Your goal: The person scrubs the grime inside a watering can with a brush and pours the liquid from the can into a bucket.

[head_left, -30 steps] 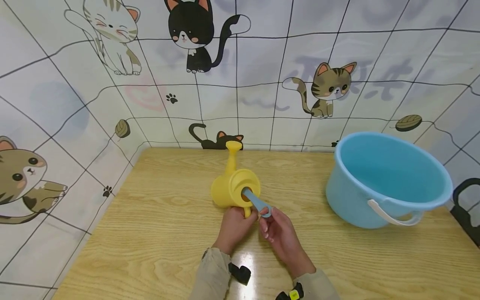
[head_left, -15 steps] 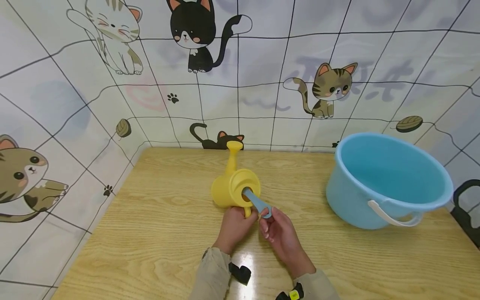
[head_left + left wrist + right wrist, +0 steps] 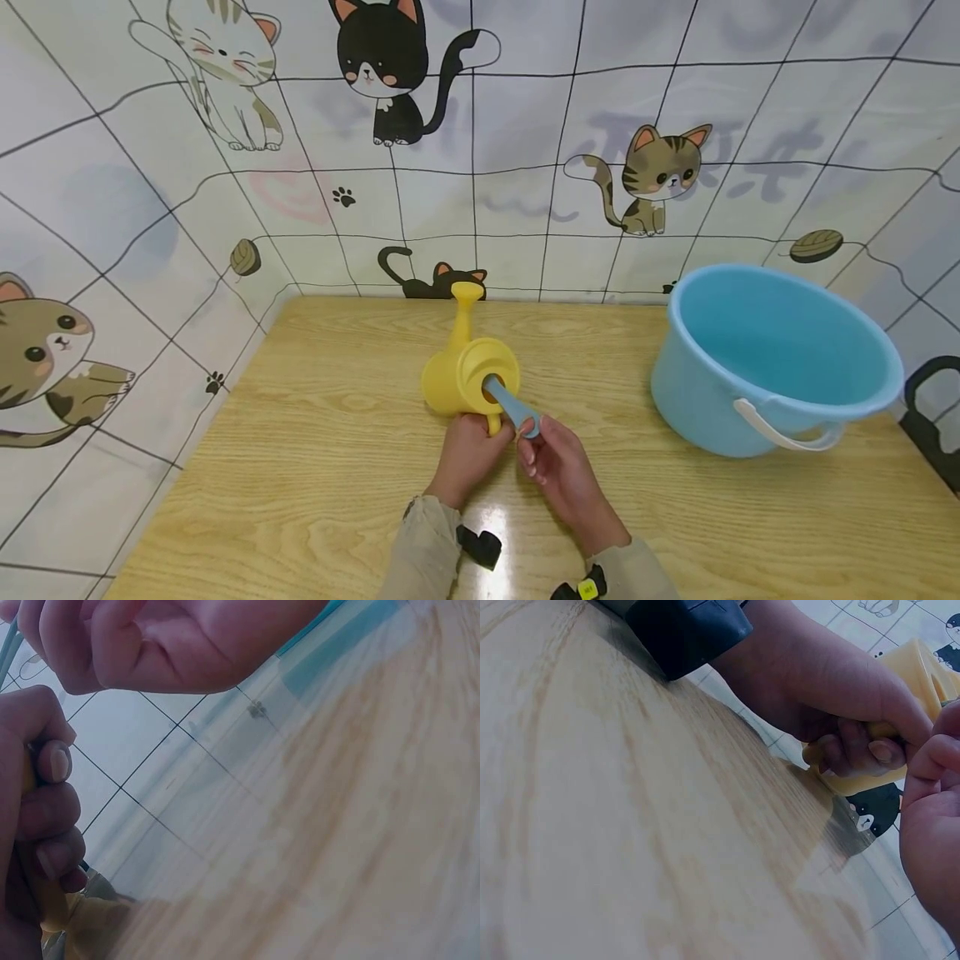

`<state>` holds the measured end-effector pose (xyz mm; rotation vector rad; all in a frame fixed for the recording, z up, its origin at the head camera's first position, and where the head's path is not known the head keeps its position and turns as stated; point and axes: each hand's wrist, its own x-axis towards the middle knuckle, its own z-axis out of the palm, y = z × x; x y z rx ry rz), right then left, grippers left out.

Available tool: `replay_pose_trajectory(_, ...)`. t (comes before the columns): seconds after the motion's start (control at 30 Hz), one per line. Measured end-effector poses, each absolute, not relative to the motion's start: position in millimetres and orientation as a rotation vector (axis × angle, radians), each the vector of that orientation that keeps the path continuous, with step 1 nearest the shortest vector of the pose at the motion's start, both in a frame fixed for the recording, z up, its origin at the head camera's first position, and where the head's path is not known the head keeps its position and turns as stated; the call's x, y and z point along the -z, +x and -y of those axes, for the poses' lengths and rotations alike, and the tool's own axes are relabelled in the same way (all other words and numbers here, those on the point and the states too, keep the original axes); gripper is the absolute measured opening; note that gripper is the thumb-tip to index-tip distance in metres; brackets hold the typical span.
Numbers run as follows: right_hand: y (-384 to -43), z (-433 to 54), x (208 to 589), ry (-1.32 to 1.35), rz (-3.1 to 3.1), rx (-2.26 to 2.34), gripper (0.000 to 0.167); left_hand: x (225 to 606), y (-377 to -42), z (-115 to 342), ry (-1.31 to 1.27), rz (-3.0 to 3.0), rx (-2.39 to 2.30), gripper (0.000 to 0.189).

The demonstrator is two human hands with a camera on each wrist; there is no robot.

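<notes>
A yellow watering can (image 3: 442,385) stands mid-table, its spout towards the back wall. My left hand (image 3: 468,452) grips its handle; in the left wrist view the curled fingers (image 3: 49,810) of that hand wrap round it. A slim blue tool (image 3: 510,404) with a long handle slants out of the can's round opening. My right hand (image 3: 564,475) pinches the handle's outer end between thumb and fingers. The tool's inner end is hidden inside the can, so its kind cannot be told. In the right wrist view, the yellow can (image 3: 907,671) shows behind both hands.
To the right on the wooden table (image 3: 300,492) stands a large light-blue bucket (image 3: 705,392) with a white handle (image 3: 780,432). A black curved object (image 3: 930,417) is at the right edge. A cat-printed wall (image 3: 517,200) closes off the back and left.
</notes>
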<state>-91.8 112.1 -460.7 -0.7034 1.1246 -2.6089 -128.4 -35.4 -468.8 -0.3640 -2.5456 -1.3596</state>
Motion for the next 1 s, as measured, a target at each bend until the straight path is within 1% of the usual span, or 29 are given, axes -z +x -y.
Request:
replay_pose_trajectory(0.67,-91.7,-113.1,459.7,-0.649,-1.139,2.606,0.039,471.8,-130.6,35.8,-0.389,2.544,1.334,0.038)
replay_pose_trajectory(1.0,-94.3,-113.2,460.4,-0.698,-1.116,2.589,0.041,472.5,-132.0,35.6,-0.377,2.536,1.314,0.038)
